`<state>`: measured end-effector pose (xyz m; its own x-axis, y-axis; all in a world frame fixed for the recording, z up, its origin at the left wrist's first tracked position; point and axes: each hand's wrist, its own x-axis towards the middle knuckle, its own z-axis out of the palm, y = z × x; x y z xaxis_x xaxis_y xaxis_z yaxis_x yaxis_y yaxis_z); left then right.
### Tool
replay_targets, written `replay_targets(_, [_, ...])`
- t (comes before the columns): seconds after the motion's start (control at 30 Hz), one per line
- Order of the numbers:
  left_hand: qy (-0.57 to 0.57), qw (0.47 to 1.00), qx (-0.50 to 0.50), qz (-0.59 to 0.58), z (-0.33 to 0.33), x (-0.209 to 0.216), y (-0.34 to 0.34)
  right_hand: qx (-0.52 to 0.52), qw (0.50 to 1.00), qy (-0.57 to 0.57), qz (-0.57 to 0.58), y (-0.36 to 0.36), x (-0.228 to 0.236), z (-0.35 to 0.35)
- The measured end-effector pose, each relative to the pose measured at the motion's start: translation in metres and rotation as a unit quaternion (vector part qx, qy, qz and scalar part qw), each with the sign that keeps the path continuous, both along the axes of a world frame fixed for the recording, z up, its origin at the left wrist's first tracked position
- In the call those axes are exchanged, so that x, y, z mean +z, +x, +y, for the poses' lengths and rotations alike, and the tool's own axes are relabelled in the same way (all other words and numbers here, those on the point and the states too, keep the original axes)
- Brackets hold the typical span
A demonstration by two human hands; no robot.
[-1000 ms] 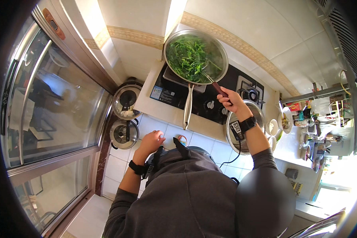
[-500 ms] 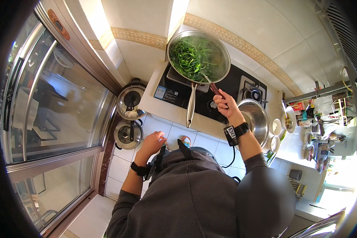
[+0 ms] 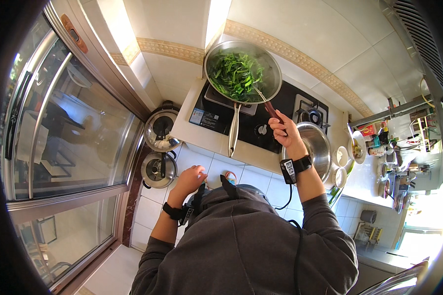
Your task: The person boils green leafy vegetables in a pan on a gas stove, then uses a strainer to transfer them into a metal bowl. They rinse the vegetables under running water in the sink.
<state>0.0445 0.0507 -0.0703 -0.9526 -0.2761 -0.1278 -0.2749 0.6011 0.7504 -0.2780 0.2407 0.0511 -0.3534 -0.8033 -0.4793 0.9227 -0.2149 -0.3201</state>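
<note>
**A:** While the right hand (image 3: 282, 132) grips the dark wooden handle of a spatula (image 3: 264, 102), which step is shown?

**B:** Stirring, by the look of it. The spatula's blade reaches into the leafy greens (image 3: 234, 73) that fill the frying pan (image 3: 270, 61), so the greens are probably being turned as they cook. The pan sits on a flat cooktop (image 3: 216, 115), beyond the right hand and slightly toward the left hand's side.

**A:** And the left hand (image 3: 192, 178)?

**B:** It holds nothing. Its fingers are loosely curled, and it hangs low, close to the body and well apart from the pan. The pan's long metal handle (image 3: 233, 132) points back toward the person, between the two hands, and neither hand touches it.

**A:** What does the next move call for?

**B:** Likely a sweep of the blade under the greens. Because the pan is unsteadied, the push should stay gentle, or the left hand could rise to the long handle.

**A:** Other items?

**B:** Beside the right wrist stands a steel pot (image 3: 314, 145); two lidded pots (image 3: 161, 150) rest on the floor beyond the left hand.
</note>
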Motion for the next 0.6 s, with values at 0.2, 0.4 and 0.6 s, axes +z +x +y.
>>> replay_targets(0.2, [0.029, 0.999, -0.018, -0.006, 0.004, 0.001, 0.000, -0.003, 1.000, 0.022, -0.017, -0.007, 0.019, 0.002])
replay_targets(0.4, [0.151, 0.979, -0.132, -0.021, 0.021, 0.017, -0.029, 0.044, 0.997, 0.011, 0.065, -0.019, 0.045, 0.015])
replay_targets(0.6, [0.165, 0.954, -0.248, -0.007, 0.061, 0.032, -0.096, -0.014, 0.997, 0.044, 0.065, -0.025, 0.063, 0.015])
